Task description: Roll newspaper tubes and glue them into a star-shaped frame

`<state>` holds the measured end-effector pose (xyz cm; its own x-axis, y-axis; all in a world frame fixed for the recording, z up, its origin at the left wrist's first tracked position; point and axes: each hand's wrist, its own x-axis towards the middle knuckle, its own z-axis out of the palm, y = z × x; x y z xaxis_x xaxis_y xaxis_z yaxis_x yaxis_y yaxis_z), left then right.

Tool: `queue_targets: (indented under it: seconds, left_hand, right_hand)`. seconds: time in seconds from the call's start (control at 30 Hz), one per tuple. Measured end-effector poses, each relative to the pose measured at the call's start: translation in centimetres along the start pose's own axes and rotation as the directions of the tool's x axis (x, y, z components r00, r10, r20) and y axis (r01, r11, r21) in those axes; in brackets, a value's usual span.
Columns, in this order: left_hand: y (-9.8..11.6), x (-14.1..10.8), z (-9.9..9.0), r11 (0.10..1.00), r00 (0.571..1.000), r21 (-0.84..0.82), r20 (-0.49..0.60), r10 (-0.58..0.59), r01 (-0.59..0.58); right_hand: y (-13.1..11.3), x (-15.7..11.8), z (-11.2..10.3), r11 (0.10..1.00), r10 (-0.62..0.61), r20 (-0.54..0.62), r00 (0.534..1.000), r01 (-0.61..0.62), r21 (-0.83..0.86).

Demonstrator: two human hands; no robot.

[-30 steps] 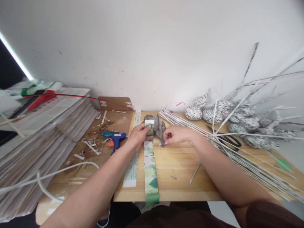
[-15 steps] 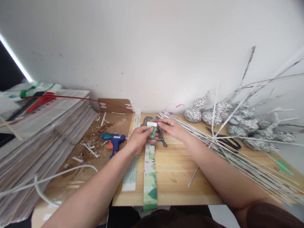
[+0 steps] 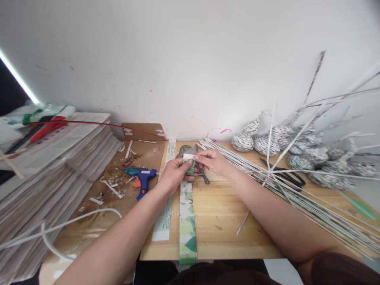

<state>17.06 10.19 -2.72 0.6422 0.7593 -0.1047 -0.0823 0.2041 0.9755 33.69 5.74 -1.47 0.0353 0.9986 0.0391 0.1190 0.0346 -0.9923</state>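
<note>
A long green and white patterned paper strip point(image 3: 187, 221) runs from the table's front edge up to both hands, where its far end is folded over and shows a white edge. My left hand point(image 3: 177, 172) is closed on this folded end, thumb on top and fingers beneath. The thumb and forefinger of my right hand point(image 3: 209, 161) pinch the right corner of the same end. Behind the hands lies a grey cloth-like object point(image 3: 190, 150), partly covered by them.
At the left are a blue glue gun point(image 3: 145, 180), paper scraps and a tall stack of newspapers point(image 3: 74, 158). Rolled paper sticks point(image 3: 299, 198), black scissors point(image 3: 292, 178) and several woven paper gourds point(image 3: 242, 141) lie at the right. A printed strip point(image 3: 162, 221) lies beside my left forearm.
My right fingertips have moved slightly left and down onto the corner of the folded end. My left hand keeps its hold. The view has shifted slightly.
</note>
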Motion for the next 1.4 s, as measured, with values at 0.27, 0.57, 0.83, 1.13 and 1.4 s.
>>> queue_targets:
  seconds: [0.27,0.57,0.83,1.13,1.4]
  left_hand:
    - [-0.3,0.0,0.2,0.999,0.999,0.003,0.019,0.033,-0.033]
    - [-0.2,-0.3,0.5,0.999,0.999,0.012,-0.012,0.045,-0.045]
    - [-0.3,-0.1,0.4,0.999,1.0,0.022,-0.011,0.028,-0.028]
    - [-0.3,-0.2,0.3,0.998,0.999,0.053,0.018,0.028,-0.029]
    - [-0.4,-0.3,0.6,0.995,0.997,0.073,0.035,0.068,-0.07]
  right_hand:
    - [-0.2,0.0,0.6,1.0,0.023,-0.113,0.993,-0.022,0.013]
    - [-0.1,0.0,1.0,0.997,0.032,-0.14,0.99,-0.022,0.072]
    - [-0.3,-0.1,0.5,0.999,0.04,-0.067,0.997,-0.04,0.01]
    - [0.0,0.2,0.0,0.986,0.1,-0.007,0.995,-0.098,0.138]
    - [0.1,0.2,0.9,0.971,0.142,-0.157,0.977,-0.107,0.213]
